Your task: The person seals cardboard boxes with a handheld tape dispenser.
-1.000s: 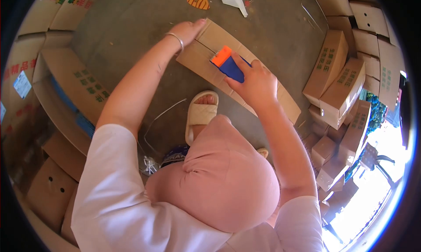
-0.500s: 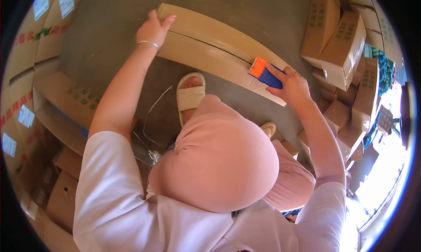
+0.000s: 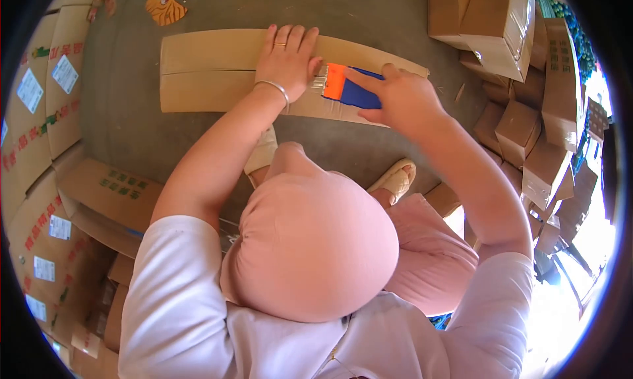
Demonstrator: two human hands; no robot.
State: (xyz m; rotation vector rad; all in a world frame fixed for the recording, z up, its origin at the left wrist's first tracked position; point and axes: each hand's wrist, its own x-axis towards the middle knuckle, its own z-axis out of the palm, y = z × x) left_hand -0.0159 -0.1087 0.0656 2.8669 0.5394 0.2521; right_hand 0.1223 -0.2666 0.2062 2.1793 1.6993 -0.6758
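A long, narrow cardboard box (image 3: 204, 49) lies across the floor in front of me, a seam running along its middle. My left hand (image 3: 287, 59) rests flat on the box near its centre, fingers spread, with a bracelet at the wrist. Just right of it, my right hand (image 3: 405, 99) grips an orange and blue tape dispenser (image 3: 356, 87), whose orange end faces left over the seam. Clear tape shows between the dispenser and my left hand.
Stacked cartons (image 3: 39, 109) with labels stand at the left. More cartons (image 3: 498, 23) are piled at the right. An orange striped piece (image 3: 165, 8) lies on the floor beyond the box. My sandalled foot (image 3: 395, 181) is below the box.
My left hand has moved from the box's left end to its middle and now lies flat. My right hand and the dispenser have shifted left along the seam, and the view has turned.
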